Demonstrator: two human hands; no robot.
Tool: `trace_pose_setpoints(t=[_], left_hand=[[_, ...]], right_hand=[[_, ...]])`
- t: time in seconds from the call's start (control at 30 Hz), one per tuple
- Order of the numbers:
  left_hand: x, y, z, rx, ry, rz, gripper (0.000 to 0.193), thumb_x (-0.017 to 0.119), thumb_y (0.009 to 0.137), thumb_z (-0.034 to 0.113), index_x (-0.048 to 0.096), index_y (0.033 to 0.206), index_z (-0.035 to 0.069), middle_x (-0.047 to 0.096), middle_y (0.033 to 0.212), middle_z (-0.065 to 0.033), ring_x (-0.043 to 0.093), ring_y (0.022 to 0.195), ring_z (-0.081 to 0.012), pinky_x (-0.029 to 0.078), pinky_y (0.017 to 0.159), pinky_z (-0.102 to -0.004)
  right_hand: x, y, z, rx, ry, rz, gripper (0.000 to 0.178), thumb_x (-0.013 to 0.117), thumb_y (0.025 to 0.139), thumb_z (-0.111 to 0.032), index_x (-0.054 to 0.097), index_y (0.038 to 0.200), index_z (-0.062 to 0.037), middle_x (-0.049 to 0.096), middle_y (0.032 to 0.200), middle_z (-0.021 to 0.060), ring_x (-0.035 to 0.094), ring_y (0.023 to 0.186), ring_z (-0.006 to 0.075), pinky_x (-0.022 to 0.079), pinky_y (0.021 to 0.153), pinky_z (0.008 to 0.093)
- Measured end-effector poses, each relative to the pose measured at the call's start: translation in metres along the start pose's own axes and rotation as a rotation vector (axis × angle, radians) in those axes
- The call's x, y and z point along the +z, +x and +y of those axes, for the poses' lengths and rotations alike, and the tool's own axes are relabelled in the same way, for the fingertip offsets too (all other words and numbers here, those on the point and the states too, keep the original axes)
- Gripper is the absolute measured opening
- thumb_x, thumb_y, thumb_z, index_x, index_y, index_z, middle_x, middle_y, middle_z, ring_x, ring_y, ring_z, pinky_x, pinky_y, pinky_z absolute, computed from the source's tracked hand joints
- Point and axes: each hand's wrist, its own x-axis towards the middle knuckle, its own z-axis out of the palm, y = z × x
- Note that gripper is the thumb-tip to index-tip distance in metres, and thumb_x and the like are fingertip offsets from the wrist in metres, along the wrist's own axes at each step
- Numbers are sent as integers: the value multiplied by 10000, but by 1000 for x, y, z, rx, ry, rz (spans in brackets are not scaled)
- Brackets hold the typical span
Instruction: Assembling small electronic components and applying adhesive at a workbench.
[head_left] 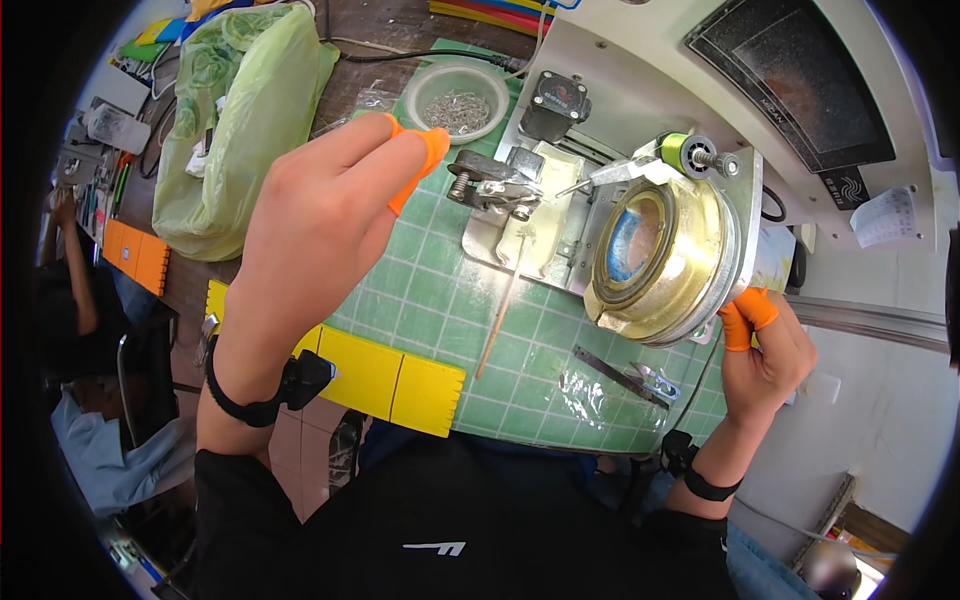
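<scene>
My left hand [325, 205] is raised above the green cutting mat [430, 300], with orange finger cots on its thumb and forefinger pinched together; whether something tiny sits between them I cannot tell. My right hand [765, 345], also with orange finger cots, grips the lower right edge of a brass-coloured round wheel [665, 255] on a white winding machine. A small spool of green thread [678, 150] sits at the wheel's top. A metal clamp part [495, 180] lies between my hands.
A clear bowl of small metal pieces [460, 100] stands at the mat's far edge. A green plastic bag [240, 110] lies at the left. A thin wooden stick [500, 315], metal tweezers [620, 375] and a yellow toothed strip [385, 375] rest near me. Another person sits at the far left.
</scene>
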Motion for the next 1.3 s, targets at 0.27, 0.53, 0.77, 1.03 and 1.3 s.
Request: trace_pose_setpoints(t=[0.27, 0.53, 0.77, 1.03, 1.3], left_hand=[[8, 4, -8, 35, -1, 14, 184, 640, 756, -90, 605, 926, -27, 534, 820, -146, 569, 691, -348, 447, 583, -390], [25, -26, -12, -13, -22, -81, 157, 690, 784, -42, 624, 925, -23, 556, 790, -131, 585, 668, -325, 443, 572, -391], [26, 2, -17, -15, -175, -37, 221, 699, 824, -20, 696, 1045, -18, 611, 799, -116, 592, 656, -287, 451, 581, -336], [8, 0, -12, -87, -206, -165, 273, 644, 852, -53, 657, 1124, -54, 667, 1004, -209, 652, 921, -361, 500, 853, -355], [10, -8, -31, -119, 6, -269, 318, 598, 903, -72, 635, 1217, -35, 659, 1253, -173, 615, 1203, -293, 417, 1062, -360]], right_hand=[[1, 0, 3, 2, 3, -29, 178, 825, 758, -34, 746, 917, -15, 577, 677, 79, 505, 537, 187, 392, 510, 273], [5, -13, 4, -16, -3, -42, 176, 816, 768, -20, 743, 928, -15, 586, 684, 93, 528, 553, 206, 424, 535, 270], [-15, -27, 17, 275, -43, 83, 169, 814, 788, -2, 753, 946, -11, 654, 726, 93, 572, 594, 154, 445, 559, 261], [-38, -38, 23, 289, -12, 61, 170, 810, 784, 9, 726, 930, -17, 587, 764, 64, 505, 562, 141, 392, 516, 253], [-56, -66, 68, 302, -58, 93, 136, 788, 809, 0, 719, 926, 2, 585, 764, 59, 509, 563, 154, 380, 498, 273]])
